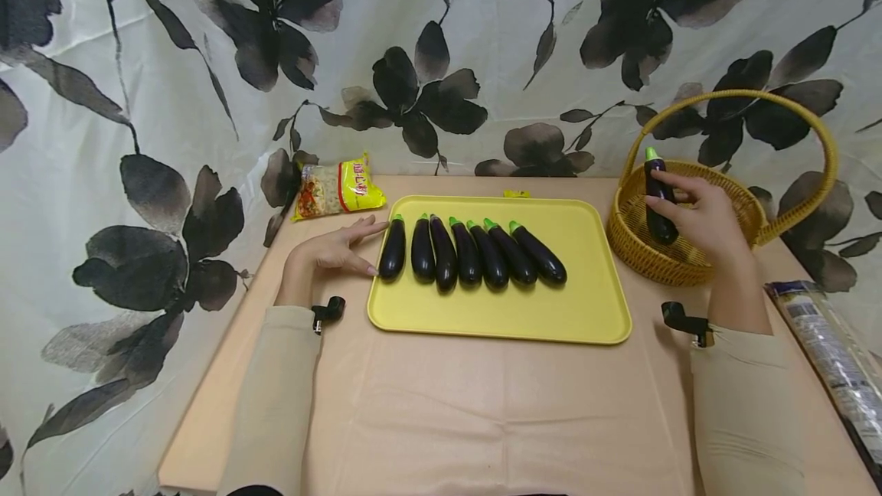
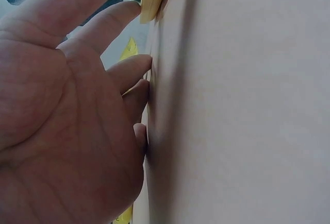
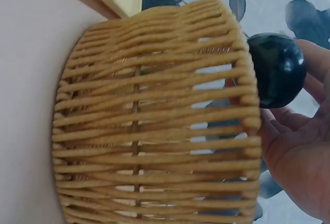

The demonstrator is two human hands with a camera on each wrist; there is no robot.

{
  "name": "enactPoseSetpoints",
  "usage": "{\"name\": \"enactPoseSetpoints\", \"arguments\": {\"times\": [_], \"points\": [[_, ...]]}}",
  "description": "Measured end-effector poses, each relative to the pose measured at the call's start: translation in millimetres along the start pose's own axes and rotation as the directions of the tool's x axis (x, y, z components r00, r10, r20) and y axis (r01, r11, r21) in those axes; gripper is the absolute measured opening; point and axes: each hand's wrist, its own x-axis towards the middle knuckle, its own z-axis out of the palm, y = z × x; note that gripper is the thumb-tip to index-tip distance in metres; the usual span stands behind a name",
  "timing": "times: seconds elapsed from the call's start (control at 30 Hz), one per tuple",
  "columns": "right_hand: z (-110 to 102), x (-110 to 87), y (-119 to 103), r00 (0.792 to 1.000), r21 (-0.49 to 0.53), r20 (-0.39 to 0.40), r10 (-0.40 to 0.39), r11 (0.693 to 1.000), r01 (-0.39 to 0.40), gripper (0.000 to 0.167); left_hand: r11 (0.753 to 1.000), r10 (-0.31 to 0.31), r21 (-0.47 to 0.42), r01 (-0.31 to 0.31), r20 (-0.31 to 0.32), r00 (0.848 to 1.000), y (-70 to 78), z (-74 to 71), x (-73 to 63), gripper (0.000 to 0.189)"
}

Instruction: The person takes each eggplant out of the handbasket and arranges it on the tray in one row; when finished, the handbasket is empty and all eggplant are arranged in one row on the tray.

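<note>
My right hand [image 1: 710, 217] grips a dark purple eggplant [image 1: 660, 197] with a green stem end, held upright at the wicker basket [image 1: 644, 255]. In the right wrist view, the eggplant's round end [image 3: 276, 69] shows just past the basket's rim. Several more eggplants [image 1: 494, 255] lie side by side in a row on the yellow tray [image 1: 496, 320], green ends toward the back. My left hand [image 1: 335, 247] is at the tray's left edge, thumb and fingers spread loosely and holding nothing. In the left wrist view its fingertips [image 2: 133, 10] come right up to the tray's rim.
A yellow bag of packaged food [image 1: 340, 188] lies behind the tray at the left. The basket's tall arched handle [image 1: 751, 94] rises over its opening. A long plastic-wrapped package [image 1: 830, 362] lies along the table's right edge. Behind the table hangs a floral cloth [image 1: 524, 44].
</note>
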Motion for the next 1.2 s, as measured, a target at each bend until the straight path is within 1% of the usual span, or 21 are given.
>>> {"name": "enactPoseSetpoints", "arguments": {"times": [0.23, 0.33, 0.53, 0.73, 0.8, 1.03, 1.2], "points": [[5.8, -2.9, -15.4, 0.999, -0.013, -0.007, -0.051, 0.999, 0.051, 0.06, 1.0, 0.007, 0.011, -0.007, -0.004, 1.0, -1.5, -0.6, -0.6, 0.105], [8.1, -4.7, -21.8, 0.998, -0.027, 0.008, -0.07, 0.997, 0.07, 0.061, 1.0, 0.008, 0.013, -0.008, -0.003, 1.0, -0.4, -0.3, -0.3, 0.106], [17.2, -4.7, -32.5, 0.993, -0.027, 0.069, -0.093, 0.995, 0.095, 0.06, 1.0, 0.003, 0.011, -0.003, 0.002, 1.0, 1.0, -0.4, 0.4, 0.106], [30.9, -1.7, -40.9, 0.982, -0.023, 0.127, -0.143, 0.989, 0.147, 0.057, 1.0, -0.005, 0.013, 0.005, 0.002, 1.0, -1.4, -1.0, 0.5, 0.106], [34.6, -1.1, -42.9, 0.978, -0.012, 0.145, -0.151, 0.988, 0.154, 0.057, 1.0, -0.002, 0.013, 0.002, 0.003, 1.0, -1.3, -1.3, 0.2, 0.106], [49.1, 2.3, -44.4, 0.967, 0.002, 0.193, -0.167, 0.985, 0.17, 0.056, 1.0, 0.01, 0.016, -0.011, 0.003, 1.0, -1.1, -1.2, -0.3, 0.106], [62.1, 2.9, -45.2, 0.952, -0.015, 0.242, -0.189, 0.98, 0.199, 0.054, 1.0, 0.012, 0.018, -0.012, 0.001, 1.0, -0.5, -0.4, -1.4, 0.106]]}}
